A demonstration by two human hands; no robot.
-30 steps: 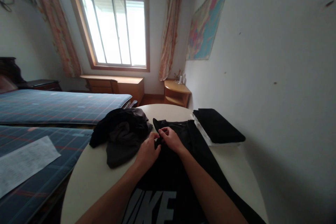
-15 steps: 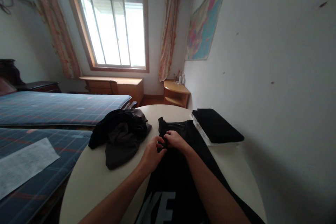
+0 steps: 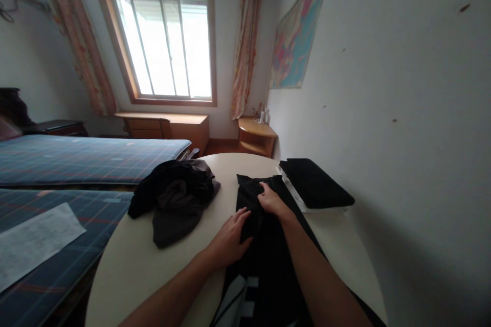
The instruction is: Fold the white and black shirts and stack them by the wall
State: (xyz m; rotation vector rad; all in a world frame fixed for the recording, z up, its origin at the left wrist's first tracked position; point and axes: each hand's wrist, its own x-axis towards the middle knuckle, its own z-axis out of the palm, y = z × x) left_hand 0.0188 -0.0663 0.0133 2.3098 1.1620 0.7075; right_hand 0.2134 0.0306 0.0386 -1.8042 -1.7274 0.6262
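Observation:
A black garment [image 3: 276, 260] with large grey lettering lies lengthwise on the round table, its left side folded inward over part of the lettering. My left hand [image 3: 230, 237] rests along the garment's left edge, open, fingers stretched over the cloth. Farther up, near the garment's far end, my right hand [image 3: 271, 199] is closed on the cloth with the index finger extended; its thumb is hidden. Left of my hands is a crumpled heap of black and dark grey clothes [image 3: 178, 209]. On the right sits a folded black cloth [image 3: 316, 184] on top of something white.
The cream round table [image 3: 126, 276] stands close to the white wall [image 3: 414, 173] on the right. Beds with plaid mattresses [image 3: 88, 156] are on the left, with a paper sheet [image 3: 38, 240] on the nearer one. A wooden corner shelf [image 3: 257, 127] stands behind the table.
The garment's left side has been turned inward, covering part of the lettering. My right hand has moved slightly right; my left hand has let go of its pinch and spread on the cloth.

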